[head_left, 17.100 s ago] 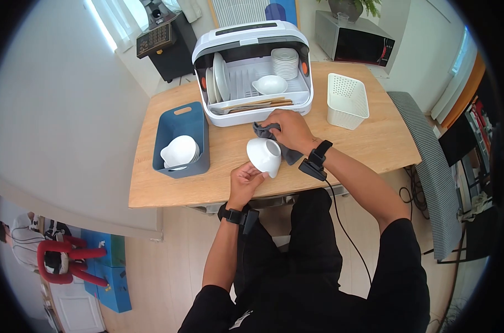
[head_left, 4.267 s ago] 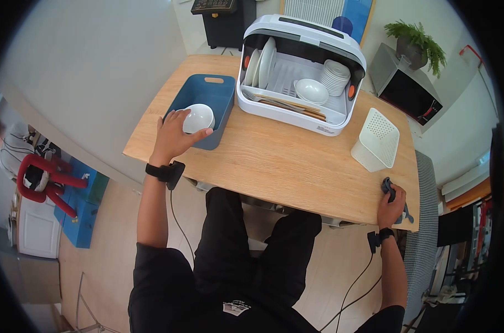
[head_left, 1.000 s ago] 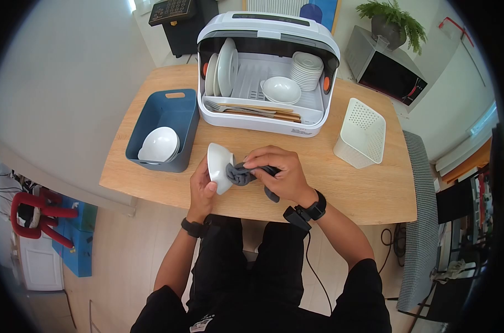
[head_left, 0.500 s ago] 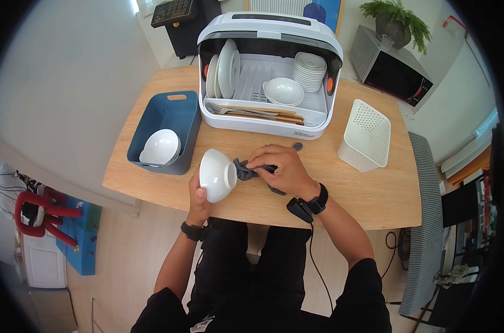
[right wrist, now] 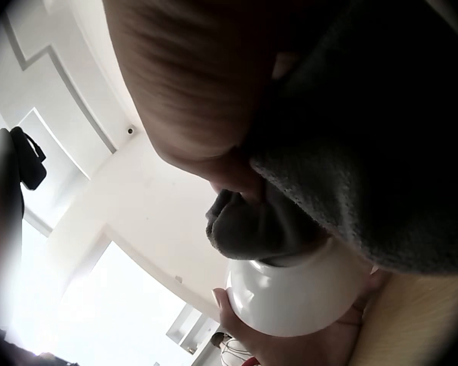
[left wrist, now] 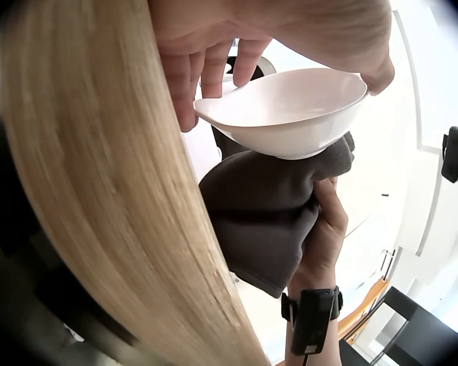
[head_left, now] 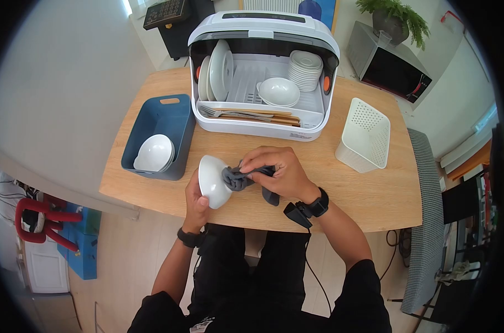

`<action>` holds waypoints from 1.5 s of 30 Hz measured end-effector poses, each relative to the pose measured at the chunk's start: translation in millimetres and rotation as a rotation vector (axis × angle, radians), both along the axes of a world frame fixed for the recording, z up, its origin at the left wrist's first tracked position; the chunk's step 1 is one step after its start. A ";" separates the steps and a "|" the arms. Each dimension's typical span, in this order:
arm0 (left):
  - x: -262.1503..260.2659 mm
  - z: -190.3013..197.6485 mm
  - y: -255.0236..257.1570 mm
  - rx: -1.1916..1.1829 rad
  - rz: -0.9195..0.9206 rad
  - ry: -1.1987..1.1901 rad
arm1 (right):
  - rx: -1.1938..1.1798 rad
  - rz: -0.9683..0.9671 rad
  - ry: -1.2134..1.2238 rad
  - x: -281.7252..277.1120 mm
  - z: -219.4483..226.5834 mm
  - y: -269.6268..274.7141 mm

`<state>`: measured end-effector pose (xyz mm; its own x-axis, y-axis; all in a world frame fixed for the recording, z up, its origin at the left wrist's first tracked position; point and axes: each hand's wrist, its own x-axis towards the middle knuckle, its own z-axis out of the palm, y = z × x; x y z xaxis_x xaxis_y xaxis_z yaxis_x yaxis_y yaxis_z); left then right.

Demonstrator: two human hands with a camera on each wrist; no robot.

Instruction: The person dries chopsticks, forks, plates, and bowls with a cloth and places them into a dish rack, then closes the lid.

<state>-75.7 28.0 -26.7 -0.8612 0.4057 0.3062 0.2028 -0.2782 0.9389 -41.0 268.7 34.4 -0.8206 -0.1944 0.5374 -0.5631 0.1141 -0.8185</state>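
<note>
My left hand (head_left: pixel 195 204) grips a white bowl (head_left: pixel 212 182) by its rim, thumb on the near side, and holds it tilted on its side over the table's front. The bowl's base faces right. My right hand (head_left: pixel 280 173) pinches a bunched dark grey cloth (head_left: pixel 236 178) and presses it against the base. In the left wrist view the bowl's inside (left wrist: pixel 290 99) shows, and a wide fold of cloth (left wrist: pixel 267 206) hangs below it. The right wrist view shows the cloth (right wrist: pixel 259 229) over the bowl's foot, with the left hand's fingers behind.
A blue bin (head_left: pixel 182 133) with stacked white bowls (head_left: pixel 154 153) stands at left. Behind is an open white dish cabinet (head_left: pixel 263 129) holding plates (head_left: pixel 221 71), a stack of small dishes (head_left: pixel 306 69), bowls (head_left: pixel 280 91) and cutlery (head_left: pixel 246 115). A white perforated basket (head_left: pixel 364 135) stands at right.
Seventeen seconds ago a bowl was also held against the cloth; later the left hand reached into the bin, cloth at far right. Over the last second the bowl turned and the cloth touches its base again.
</note>
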 end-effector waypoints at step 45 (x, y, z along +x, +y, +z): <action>3.8 2.9 5.7 -0.208 -0.052 0.212 | -0.071 -0.243 0.056 1.5 -18.5 13.4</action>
